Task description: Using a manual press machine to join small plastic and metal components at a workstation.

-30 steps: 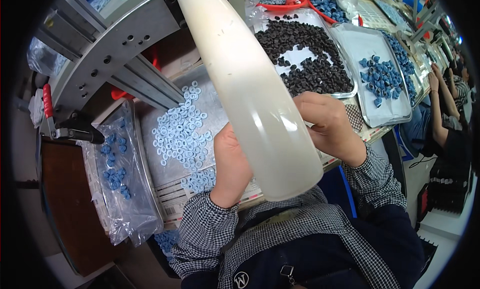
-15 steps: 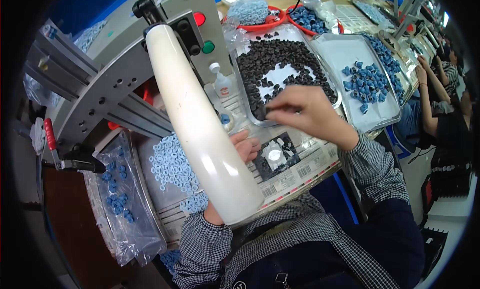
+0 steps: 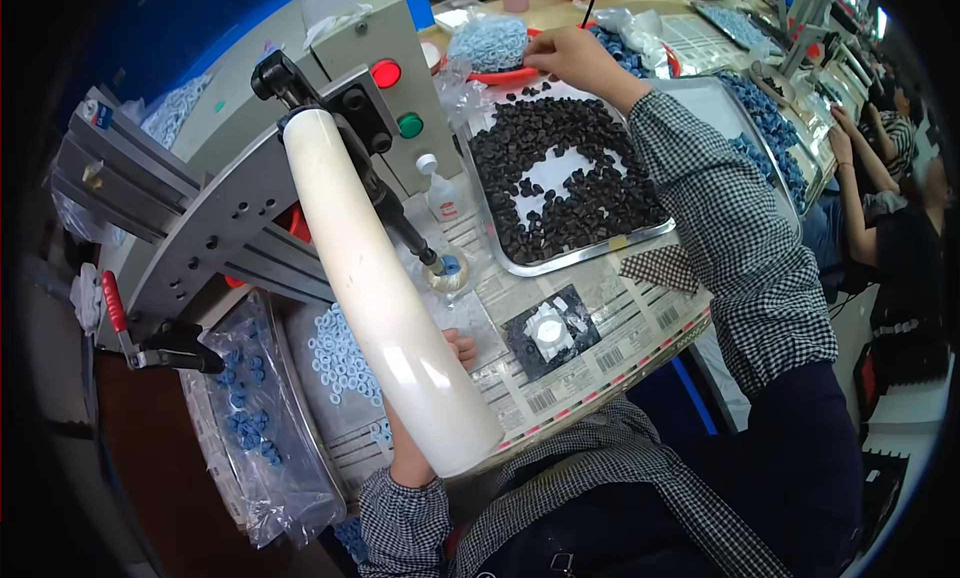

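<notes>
My right hand reaches to the far end of the tray of black pieces, beside a red basin heaped with pale blue rings. Its fingers are bent together; whatever is between them is hidden. My left hand is mostly behind a long white tube on the press, with only some fingertips showing by the pale rings on the bench. The press's dark rod points down to a round holder with a blue piece in it.
A small white bottle stands beside the press. A dark square pad and a brown checked cloth lie near the front edge. At left, a plastic-lined tray holds blue pieces. Another person's arm is at far right.
My right hand has moved from the black tray's near edge to its far end by the basin. My left hand has drawn back behind the tube. The rod now shows down at the holder.
</notes>
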The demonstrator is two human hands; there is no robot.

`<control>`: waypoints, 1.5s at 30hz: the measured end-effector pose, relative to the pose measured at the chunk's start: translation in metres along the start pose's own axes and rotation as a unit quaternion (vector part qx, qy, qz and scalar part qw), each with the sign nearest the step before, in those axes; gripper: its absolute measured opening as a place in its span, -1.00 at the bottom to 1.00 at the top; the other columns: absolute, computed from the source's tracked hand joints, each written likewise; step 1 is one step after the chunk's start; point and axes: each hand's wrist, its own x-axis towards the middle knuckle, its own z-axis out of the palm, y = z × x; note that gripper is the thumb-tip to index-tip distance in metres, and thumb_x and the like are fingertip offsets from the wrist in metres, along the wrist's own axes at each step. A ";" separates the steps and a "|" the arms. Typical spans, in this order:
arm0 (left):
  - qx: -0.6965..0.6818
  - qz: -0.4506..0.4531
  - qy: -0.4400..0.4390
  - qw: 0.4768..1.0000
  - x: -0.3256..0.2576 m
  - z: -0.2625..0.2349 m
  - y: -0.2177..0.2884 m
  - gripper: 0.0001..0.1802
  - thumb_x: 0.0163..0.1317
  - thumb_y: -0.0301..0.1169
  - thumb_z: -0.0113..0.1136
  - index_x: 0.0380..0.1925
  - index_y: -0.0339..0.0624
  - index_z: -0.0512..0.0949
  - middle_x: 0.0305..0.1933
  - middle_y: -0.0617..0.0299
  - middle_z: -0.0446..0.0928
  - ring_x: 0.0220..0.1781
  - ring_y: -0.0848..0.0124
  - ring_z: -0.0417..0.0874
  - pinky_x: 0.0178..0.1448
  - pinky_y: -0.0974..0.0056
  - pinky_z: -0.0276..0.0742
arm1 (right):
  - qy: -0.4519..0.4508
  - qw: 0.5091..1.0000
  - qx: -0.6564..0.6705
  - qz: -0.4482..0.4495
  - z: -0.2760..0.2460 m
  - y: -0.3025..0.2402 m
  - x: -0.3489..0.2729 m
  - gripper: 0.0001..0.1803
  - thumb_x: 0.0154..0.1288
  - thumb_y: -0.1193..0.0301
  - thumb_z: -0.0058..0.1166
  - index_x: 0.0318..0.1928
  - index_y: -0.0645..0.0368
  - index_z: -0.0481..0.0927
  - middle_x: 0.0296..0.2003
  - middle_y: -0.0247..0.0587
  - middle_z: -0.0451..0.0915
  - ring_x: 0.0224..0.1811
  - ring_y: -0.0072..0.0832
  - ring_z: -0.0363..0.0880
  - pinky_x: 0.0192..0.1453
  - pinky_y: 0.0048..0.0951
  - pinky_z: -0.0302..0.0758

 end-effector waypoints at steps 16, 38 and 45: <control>-0.012 0.047 0.130 0.990 0.007 -0.061 0.004 -0.78 0.44 -0.49 0.14 -0.01 -0.37 0.59 -0.11 0.13 0.69 -0.19 0.51 0.66 -0.14 0.46 0.53 | -0.241 0.913 -0.285 -0.167 0.024 0.008 -0.091 -0.92 0.13 0.51 0.13 -0.36 0.18 0.67 -0.32 -0.11 0.65 -0.20 -0.11 0.68 -0.08 -0.16 0.58; 0.684 0.304 -0.025 0.663 0.074 -0.058 0.002 -0.82 0.08 -0.55 0.12 -0.33 -0.29 0.66 -0.34 0.05 0.65 -0.19 0.09 0.67 -0.02 0.07 0.55 | -0.189 0.967 0.150 0.079 -0.026 -0.102 -0.169 -0.76 0.30 0.59 0.19 -0.01 0.26 0.64 -0.19 -0.29 0.63 -0.27 -0.61 0.62 -0.18 -0.56 0.58; 0.631 0.342 0.041 0.695 0.069 -0.059 -0.002 -0.80 0.11 -0.59 0.16 -0.24 -0.28 0.64 -0.28 0.09 0.61 -0.22 0.20 0.67 -0.05 0.18 0.55 | -0.159 0.969 0.182 0.045 -0.013 -0.158 -0.207 -0.72 0.26 0.59 0.23 0.00 0.25 0.65 -0.09 -0.25 0.64 -0.11 -0.56 0.66 -0.06 -0.56 0.63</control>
